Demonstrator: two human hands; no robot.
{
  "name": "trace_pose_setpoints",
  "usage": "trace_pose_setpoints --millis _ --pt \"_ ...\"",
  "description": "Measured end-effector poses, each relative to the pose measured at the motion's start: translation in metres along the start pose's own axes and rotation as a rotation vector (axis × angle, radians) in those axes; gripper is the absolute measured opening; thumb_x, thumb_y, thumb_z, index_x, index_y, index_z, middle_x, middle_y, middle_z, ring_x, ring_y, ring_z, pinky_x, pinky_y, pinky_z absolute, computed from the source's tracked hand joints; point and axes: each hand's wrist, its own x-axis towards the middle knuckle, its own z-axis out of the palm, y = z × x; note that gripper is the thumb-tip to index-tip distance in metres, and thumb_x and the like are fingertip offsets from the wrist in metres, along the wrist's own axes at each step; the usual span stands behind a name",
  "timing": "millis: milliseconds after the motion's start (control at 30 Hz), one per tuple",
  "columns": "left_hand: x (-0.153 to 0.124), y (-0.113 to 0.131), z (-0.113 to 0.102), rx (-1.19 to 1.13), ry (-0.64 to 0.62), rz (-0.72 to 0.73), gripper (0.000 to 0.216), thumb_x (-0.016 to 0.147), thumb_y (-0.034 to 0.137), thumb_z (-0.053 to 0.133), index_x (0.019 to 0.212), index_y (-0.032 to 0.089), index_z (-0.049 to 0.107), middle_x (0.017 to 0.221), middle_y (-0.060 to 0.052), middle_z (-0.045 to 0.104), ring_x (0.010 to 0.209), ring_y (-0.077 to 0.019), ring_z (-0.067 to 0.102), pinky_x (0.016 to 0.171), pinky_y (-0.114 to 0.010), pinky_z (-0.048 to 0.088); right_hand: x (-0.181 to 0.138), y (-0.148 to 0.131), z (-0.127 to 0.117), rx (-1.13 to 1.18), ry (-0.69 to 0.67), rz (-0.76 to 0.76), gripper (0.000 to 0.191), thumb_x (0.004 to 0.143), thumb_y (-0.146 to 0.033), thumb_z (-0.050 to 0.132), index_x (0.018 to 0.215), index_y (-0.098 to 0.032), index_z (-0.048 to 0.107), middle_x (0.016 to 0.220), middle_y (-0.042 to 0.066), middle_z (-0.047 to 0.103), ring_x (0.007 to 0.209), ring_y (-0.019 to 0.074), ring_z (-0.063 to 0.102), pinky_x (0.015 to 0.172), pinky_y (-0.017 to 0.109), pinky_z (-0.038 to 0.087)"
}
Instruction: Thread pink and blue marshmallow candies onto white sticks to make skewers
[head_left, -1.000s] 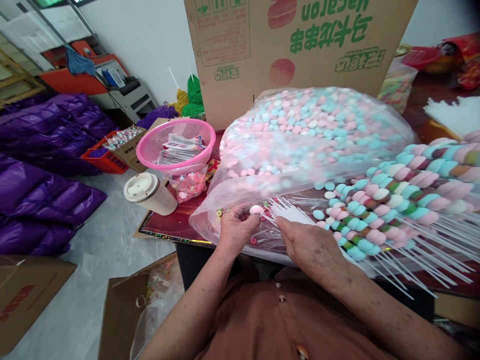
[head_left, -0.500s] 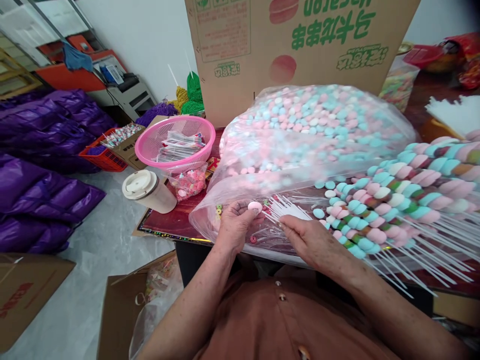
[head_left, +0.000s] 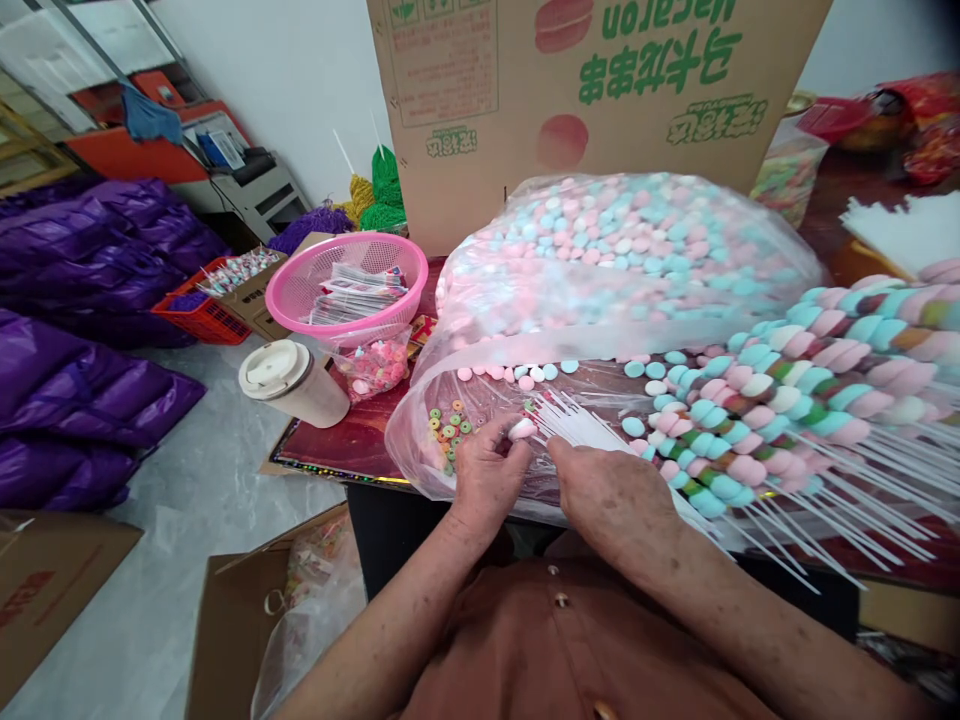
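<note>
We set the dial centre on a pink-and-white candy disc [head_left: 523, 429], with 12 o'clock toward the far side of the surface [head_left: 367, 440]. Our left hand [head_left: 487, 472], at 8 o'clock, pinched this disc between thumb and fingers, just beside the tips of a bundle of white sticks [head_left: 581, 420]. Our right hand [head_left: 611, 490], at 4 o'clock, was curled over the bundle with thumb and index finger drawn together; we could not tell whether a stick was gripped between them. The bundle fanned toward 10 o'clock and ran under the right hand. Small ring-shaped candies [head_left: 448, 432] lay at 9 o'clock, just beyond the left hand. At 12 o'clock we noted a row of loose pink, white and blue discs [head_left: 526, 383] at the fold of a large clear bag [head_left: 555, 345], whose bulk, filled with like discs, extended toward 1 o'clock. Candy skewers [head_left: 780, 403] were piled at 3 o'clock, their bare stick ends pointing toward 4 o'clock. At 10 o'clock we located a pink mesh basket [head_left: 289, 285] containing slim packets [head_left: 360, 300], with a small bag of pink candy [head_left: 375, 368] in front of it and a lidded cup [head_left: 315, 395] nearer the surface edge. A printed cardboard box [head_left: 480, 180] stood behind the large clear bag, its lettering inverted.
</note>
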Motion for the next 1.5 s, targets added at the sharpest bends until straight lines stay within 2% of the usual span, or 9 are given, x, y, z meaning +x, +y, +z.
trace_pose_setpoints --millis 200,467,633,767,933,1133,1267,1400,1500 --pt "-0.011 -0.003 0.014 0.177 0.019 0.077 0.029 0.067 0.013 0.052 0.091 0.017 0.068 0.079 -0.002 0.07 0.068 -0.014 0.06 0.068 -0.026 0.047 0.003 -0.006 0.016 -0.033 -0.02 -0.011 0.023 0.084 -0.009 0.035 0.092 -0.016 0.055 0.073 0.011 0.068 0.067 0.0235 0.067 0.051 0.026 0.042" --pt "-0.008 -0.006 0.011 0.318 0.022 0.074 0.032 0.068 0.015 0.052 0.095 0.02 0.067 0.079 -0.002 0.07 0.064 -0.0147 0.059 0.068 -0.027 0.046 -0.001 0.004 0.023 -0.033 -0.106 0.019 0.022 0.082 -0.007 0.038 0.091 -0.016 0.055 0.075 0.01 0.067 0.07 0.0233 0.067 0.051 0.025 0.04" --pt "-0.023 -0.003 0.02 0.253 -0.053 0.073 0.029 0.069 0.013 0.05 0.09 0.021 0.068 0.079 -0.001 0.07 0.066 -0.0149 0.059 0.067 -0.026 0.046 0.001 0.0 0.032 0.005 -0.074 -0.004 0.022 0.083 -0.008 0.038 0.092 -0.016 0.056 0.078 0.01 0.068 0.067 0.0213 0.066 0.05 0.025 0.036" --pt "-0.018 0.001 -0.002 0.367 -0.238 0.134 0.031 0.071 0.015 0.052 0.096 0.025 0.067 0.072 -0.001 0.068 0.067 -0.0164 0.059 0.066 -0.026 0.044 0.01 0.013 0.047 0.182 -0.04 -0.023 0.024 0.086 -0.012 0.037 0.094 -0.018 0.059 0.08 0.007 0.068 0.068 0.0165 0.063 0.054 0.023 0.034" --pt "0.019 0.003 -0.046 0.79 -0.165 -0.009 0.022 0.075 0.023 0.051 0.086 0.024 0.071 0.078 -0.006 0.068 0.073 -0.0224 0.061 0.067 -0.031 0.044 0.01 0.032 0.056 0.315 -0.027 0.0 0.028 0.088 -0.026 0.035 0.087 -0.02 0.062 0.068 0.004 0.066 0.06 0.0159 0.058 0.052 0.023 0.031" --pt "0.036 0.001 -0.038 1.11 -0.26 0.016 0.027 0.077 0.022 0.046 0.095 0.025 0.067 0.098 -0.008 0.065 0.088 -0.0236 0.06 0.073 -0.032 0.045 0.003 0.02 0.055 0.331 -0.006 -0.039 0.029 0.089 -0.026 0.033 0.086 -0.019 0.062 0.072 0.005 0.067 0.062 0.016 0.058 0.053 0.024 0.027" --pt "0.036 -0.001 -0.036 1.041 -0.278 0.075 0.022 0.075 0.02 0.049 0.088 0.022 0.067 0.105 -0.01 0.061 0.091 -0.0241 0.058 0.078 -0.034 0.043 0.002 0.017 0.059 0.31 -0.039 -0.055 0.028 0.089 -0.025 0.034 0.081 -0.019 0.06 0.073 0.005 0.068 0.065 0.0163 0.059 0.053 0.025 0.025" --pt "0.03 -0.009 -0.041 0.929 -0.216 0.066 0.019 0.074 0.02 0.051 0.085 0.02 0.066 0.085 -0.006 0.066 0.081 -0.0207 0.059 0.073 -0.03 0.044 0.003 0.015 0.061 0.317 -0.037 -0.038 0.027 0.09 -0.026 0.034 0.082 -0.019 0.059 0.074 0.005 0.068 0.066 0.0165 0.06 0.053 0.025 0.025" --pt "0.021 -0.017 -0.046 0.455 -0.079 -0.101 0.015 0.072 0.021 0.056 0.082 0.019 0.066 0.064 -0.001 0.063 0.064 -0.0162 0.058 0.065 -0.026 0.044 0.006 0.015 0.059 0.309 -0.03 -0.034 0.027 0.09 -0.025 0.033 0.083 -0.02 0.058 0.074 0.004 0.068 0.065 0.0163 0.06 0.052 0.026 0.023"
